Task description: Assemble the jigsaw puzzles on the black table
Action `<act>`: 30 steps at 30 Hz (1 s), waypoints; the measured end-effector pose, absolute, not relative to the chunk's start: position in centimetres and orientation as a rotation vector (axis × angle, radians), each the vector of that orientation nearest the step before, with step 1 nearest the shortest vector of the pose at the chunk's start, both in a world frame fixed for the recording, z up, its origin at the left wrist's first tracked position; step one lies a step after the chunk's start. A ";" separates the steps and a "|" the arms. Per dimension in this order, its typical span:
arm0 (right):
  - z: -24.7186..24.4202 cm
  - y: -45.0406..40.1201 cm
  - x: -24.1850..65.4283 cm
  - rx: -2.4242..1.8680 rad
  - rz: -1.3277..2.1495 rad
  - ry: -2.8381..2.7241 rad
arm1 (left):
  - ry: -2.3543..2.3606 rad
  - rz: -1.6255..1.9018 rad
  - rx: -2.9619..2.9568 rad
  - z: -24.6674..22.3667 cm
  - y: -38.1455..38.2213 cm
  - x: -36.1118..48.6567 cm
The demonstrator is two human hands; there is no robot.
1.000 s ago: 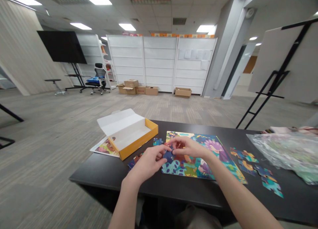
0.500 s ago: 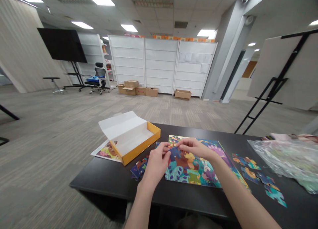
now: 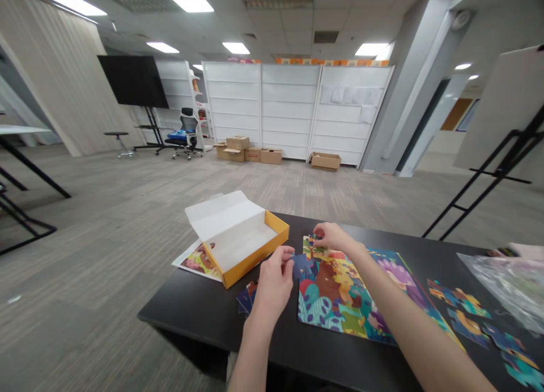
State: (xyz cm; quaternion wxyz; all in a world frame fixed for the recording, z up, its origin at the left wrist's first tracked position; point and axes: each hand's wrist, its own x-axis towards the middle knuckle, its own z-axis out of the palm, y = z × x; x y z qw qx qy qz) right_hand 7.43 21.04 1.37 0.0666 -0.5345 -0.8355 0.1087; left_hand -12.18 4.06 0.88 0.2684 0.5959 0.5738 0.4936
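On the black table lies a colourful jigsaw puzzle (image 3: 327,276) with animals and plants, largely joined up. My left hand (image 3: 276,276) is at its left side, thumb and fingers pinched on a dark blue puzzle piece (image 3: 302,265) that sticks out over the puzzle's left edge. At the far left corner is my right hand (image 3: 334,237), its fingertips closed on a small puzzle piece (image 3: 317,241) there, partly hidden by the fingers. Several dark blue loose pieces (image 3: 245,298) lie under and beside my left wrist. My right forearm covers part of the puzzle.
An open yellow box (image 3: 255,256) with a white inside stands at the left, on a printed sheet (image 3: 193,261). More loose pieces (image 3: 467,321) lie right of the puzzle, near a clear plastic bag (image 3: 505,284). A whiteboard stand (image 3: 488,182) is beyond the table.
My right hand has left the dark blue piece beside my left hand and moved to the puzzle's far left corner. The left hand stays near the left edge. The view has turned slightly left.
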 end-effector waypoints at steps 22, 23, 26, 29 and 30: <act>7.2 15.8 3.9 -1.029 1.640 -3.020 | 1.556 1.601 1.470 2.2 4.1 -13.2; 7.4 15.9 4.3 -1.044 1.648 -3.001 | 1.565 1.589 1.481 2.2 4.1 -13.0; 8.5 16.2 5.6 -0.995 1.626 -2.800 | 1.596 1.550 1.528 2.0 4.0 -12.4; 9.4 16.1 6.2 -0.821 1.630 -2.549 | 1.591 1.501 1.605 1.9 4.0 -11.5; 9.5 16.1 6.2 -0.777 1.631 -2.509 | 1.585 1.487 1.629 1.9 4.0 -11.2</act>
